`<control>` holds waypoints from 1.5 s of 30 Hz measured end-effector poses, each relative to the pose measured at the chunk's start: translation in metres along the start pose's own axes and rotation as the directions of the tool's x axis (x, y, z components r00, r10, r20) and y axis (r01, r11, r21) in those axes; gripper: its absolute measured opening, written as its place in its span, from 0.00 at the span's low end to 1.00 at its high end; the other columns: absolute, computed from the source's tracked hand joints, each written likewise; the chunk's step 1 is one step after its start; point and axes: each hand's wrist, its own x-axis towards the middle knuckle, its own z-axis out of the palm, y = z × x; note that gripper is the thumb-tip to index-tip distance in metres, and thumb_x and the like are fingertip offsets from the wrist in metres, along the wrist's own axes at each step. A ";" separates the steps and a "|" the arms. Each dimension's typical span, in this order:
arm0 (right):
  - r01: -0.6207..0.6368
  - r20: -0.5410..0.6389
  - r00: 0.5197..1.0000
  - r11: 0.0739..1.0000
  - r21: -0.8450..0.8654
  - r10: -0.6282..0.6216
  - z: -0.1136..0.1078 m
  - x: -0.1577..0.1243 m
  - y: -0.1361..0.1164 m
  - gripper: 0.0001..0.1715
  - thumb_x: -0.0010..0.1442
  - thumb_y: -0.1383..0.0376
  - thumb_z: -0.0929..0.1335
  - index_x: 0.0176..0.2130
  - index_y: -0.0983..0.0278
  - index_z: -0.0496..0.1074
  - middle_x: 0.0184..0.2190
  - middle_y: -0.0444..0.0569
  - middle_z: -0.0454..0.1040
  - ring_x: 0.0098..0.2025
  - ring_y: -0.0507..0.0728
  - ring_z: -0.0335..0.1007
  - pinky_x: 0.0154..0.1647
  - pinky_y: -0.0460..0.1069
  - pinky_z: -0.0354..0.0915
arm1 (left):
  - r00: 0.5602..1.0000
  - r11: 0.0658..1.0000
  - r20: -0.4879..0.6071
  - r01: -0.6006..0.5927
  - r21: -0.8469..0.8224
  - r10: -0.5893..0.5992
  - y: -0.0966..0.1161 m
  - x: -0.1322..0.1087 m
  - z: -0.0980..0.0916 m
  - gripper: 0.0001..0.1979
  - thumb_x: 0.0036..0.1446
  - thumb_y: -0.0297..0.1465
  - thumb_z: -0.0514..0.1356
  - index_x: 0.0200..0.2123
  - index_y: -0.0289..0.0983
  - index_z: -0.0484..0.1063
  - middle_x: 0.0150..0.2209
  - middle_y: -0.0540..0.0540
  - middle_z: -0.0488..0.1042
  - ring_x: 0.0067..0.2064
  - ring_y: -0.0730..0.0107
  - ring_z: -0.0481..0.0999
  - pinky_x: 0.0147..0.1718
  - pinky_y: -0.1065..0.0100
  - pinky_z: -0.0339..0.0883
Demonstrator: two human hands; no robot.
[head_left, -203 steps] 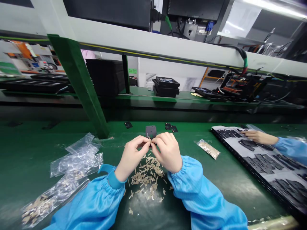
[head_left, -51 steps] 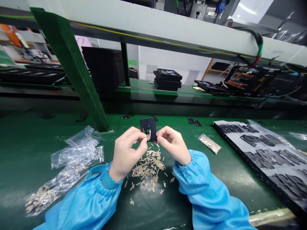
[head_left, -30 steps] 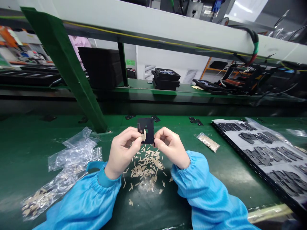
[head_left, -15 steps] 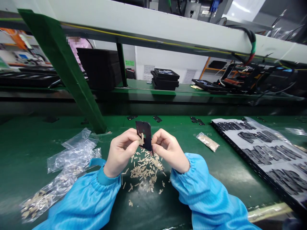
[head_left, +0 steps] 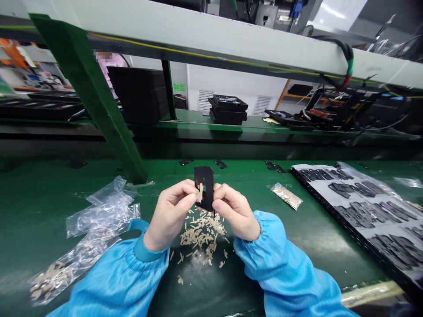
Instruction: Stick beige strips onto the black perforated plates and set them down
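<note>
The left hand [head_left: 170,215] pinches a beige strip [head_left: 201,193] against a thin black plate [head_left: 205,174], which the right hand [head_left: 236,215] grips, above loose strips [head_left: 201,237]; a slack pinch could drop it among them.

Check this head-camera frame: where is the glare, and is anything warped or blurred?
In the head view, pale glare lies across the green bench mat; wide-angle distortion bows the white shelf beam; the left hand, right hand and black plate look reasonably sharp.
</note>
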 end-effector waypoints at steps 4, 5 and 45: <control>0.041 0.005 0.999 0.998 -0.041 -0.041 0.000 -0.001 0.002 0.11 0.62 0.63 0.60 0.28 0.62 0.59 0.26 0.44 0.62 0.28 0.51 0.57 0.30 0.47 0.56 | 0.988 0.977 -0.017 0.146 -0.156 -0.151 0.004 -0.002 0.008 0.08 0.49 0.30 0.60 0.21 0.35 0.68 0.25 0.51 0.66 0.28 0.75 0.65 0.28 0.72 0.61; 0.045 -0.001 0.999 0.997 -0.069 -0.046 0.000 -0.001 0.002 0.11 0.62 0.63 0.60 0.28 0.62 0.59 0.26 0.44 0.61 0.28 0.51 0.58 0.30 0.48 0.56 | 0.982 0.968 -0.025 0.179 -0.177 -0.186 0.004 -0.003 0.009 0.08 0.49 0.29 0.60 0.21 0.35 0.68 0.24 0.51 0.66 0.28 0.75 0.65 0.27 0.73 0.62; 0.243 0.025 0.951 0.691 -0.681 -0.309 0.001 -0.001 0.006 0.10 0.59 0.67 0.57 0.25 0.61 0.58 0.21 0.45 0.60 0.24 0.53 0.55 0.25 0.48 0.53 | 0.995 0.990 -0.079 -0.044 0.134 0.054 -0.005 -0.004 0.009 0.06 0.51 0.28 0.58 0.22 0.37 0.69 0.26 0.50 0.67 0.31 0.71 0.66 0.32 0.69 0.61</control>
